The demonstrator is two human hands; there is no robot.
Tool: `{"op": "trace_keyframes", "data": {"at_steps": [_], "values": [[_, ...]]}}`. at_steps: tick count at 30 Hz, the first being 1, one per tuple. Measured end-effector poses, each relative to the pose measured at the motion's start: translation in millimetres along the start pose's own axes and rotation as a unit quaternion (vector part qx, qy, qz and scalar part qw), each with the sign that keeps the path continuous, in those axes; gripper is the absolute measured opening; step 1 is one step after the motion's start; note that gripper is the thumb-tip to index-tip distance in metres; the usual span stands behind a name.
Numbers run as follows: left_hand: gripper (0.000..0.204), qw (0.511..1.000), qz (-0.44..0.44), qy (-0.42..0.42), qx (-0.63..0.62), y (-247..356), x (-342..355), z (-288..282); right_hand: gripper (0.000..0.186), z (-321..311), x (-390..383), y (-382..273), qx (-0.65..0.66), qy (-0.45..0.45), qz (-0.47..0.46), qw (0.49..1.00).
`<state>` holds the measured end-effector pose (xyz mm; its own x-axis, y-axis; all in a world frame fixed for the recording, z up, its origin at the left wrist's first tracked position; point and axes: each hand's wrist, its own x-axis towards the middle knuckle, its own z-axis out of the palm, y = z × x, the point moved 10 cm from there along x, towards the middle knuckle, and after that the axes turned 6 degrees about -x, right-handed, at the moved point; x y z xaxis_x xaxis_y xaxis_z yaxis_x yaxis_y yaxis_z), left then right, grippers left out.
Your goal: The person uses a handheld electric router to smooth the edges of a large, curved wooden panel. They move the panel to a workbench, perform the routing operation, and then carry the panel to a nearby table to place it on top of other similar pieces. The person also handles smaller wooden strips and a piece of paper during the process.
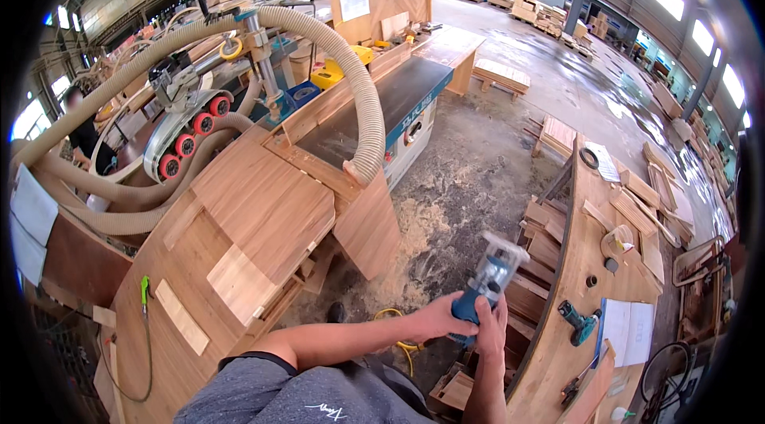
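Left hand (443, 317) and right hand (492, 330) have fingers wrapped closely round one cylindrical blue router (487, 280) (clear, plastic-looking base (507, 249) facing away), held above sawdust-strewn floor (422, 225) between two grained wooden benches (550, 376), one bearing a single teal drill (582, 325), with four round red wheels (185, 145) beyond
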<state>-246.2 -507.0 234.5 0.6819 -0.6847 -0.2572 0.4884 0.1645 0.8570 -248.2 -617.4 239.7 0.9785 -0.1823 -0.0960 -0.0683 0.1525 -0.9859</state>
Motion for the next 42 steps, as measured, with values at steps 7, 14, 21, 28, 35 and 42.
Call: {"op": "trace_keyframes", "data": {"at_steps": [7, 14, 21, 28, 35, 42], "values": [[0.062, 0.973, -0.026, -0.047, -0.222, 39.4, -51.7, -23.1, 0.061, 69.9, 18.5, -72.6, -0.365, -0.03, -0.439, 0.821], [0.058, 0.891, -0.09, 0.054, -0.441, 66.2, -85.0, -9.3, 0.067, 134.6, 34.2, -62.4, -0.308, 0.113, -0.558, 0.762], [0.054, 0.841, -0.113, 0.025, -0.529, 101.5, -109.9, -38.2, 0.062, 191.3, 53.0, -66.0, -0.256, 0.05, -0.582, 0.77], [0.057, 0.962, -0.151, -0.138, -0.182, 136.2, -147.9, -130.6, 0.068, 278.0, 91.8, -55.1, -0.18, -0.081, -0.452, 0.87], [0.034, 0.872, 0.356, 0.058, 0.332, 267.5, -187.3, -268.0, 0.057, 371.2, 95.5, 43.7, -0.106, -0.209, -0.253, 0.939], [0.028, 0.943, 0.252, -0.139, 0.168, 264.9, -168.2, -312.9, 0.059, 403.2, 79.5, 90.7, -0.119, -0.195, -0.132, 0.965]]}}
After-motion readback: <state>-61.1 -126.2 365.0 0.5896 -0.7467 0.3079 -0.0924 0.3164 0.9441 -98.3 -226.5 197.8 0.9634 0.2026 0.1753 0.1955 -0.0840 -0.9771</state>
